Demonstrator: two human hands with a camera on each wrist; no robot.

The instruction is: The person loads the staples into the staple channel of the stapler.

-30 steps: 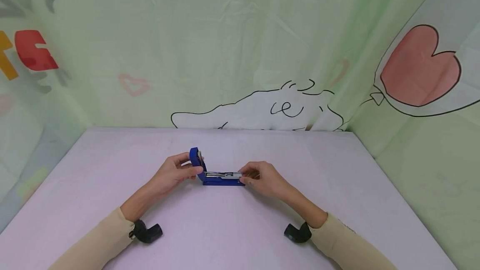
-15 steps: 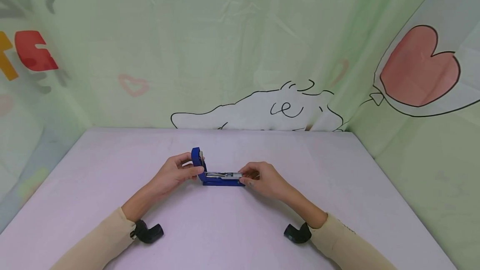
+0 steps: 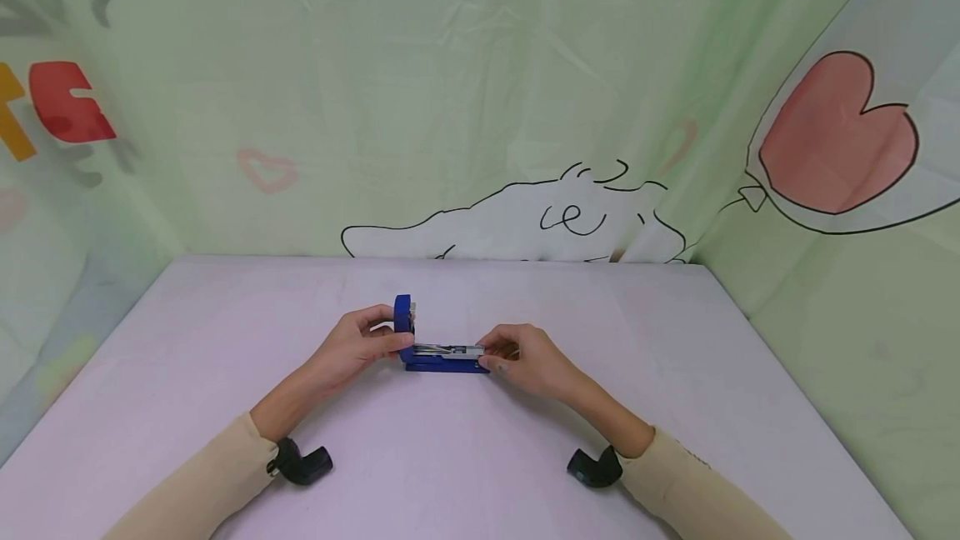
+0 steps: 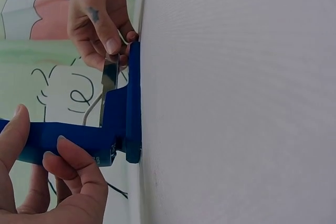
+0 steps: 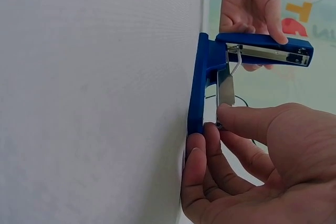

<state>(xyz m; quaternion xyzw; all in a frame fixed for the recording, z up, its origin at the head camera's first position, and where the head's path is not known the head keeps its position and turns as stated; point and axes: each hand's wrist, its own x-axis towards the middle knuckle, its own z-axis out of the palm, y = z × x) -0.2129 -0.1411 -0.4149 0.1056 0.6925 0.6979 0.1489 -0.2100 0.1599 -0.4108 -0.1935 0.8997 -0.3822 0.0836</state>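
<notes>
The left hand [image 3: 358,344] has its thumb and fingers closed around the raised upper arm [image 3: 403,317] of a blue stapler [image 3: 446,366]. The right hand [image 3: 528,361] pinches the stapler's right end, its thumb on the metal tray [image 5: 226,91] and its fingertips at the end of the base.

The stapler lies opened between the hands, base on the table and lengthwise from left to right. Its upper arm stands about upright at the left end, and a bent metal rod [image 5: 238,62] spans from it to the tray. Whether staples sit in the tray is too small to tell.

The step in hand appears to be working the opened stapler, one hand controlling the arm while the other steadies the base. The next move likely calls for a firm base and a controlled turn at the hinge; lowering the arm would need the right fingertips out from under it.

Farther out are the pale table [image 3: 450,457] and, at the far side, a green printed curtain [image 3: 375,82].
</notes>
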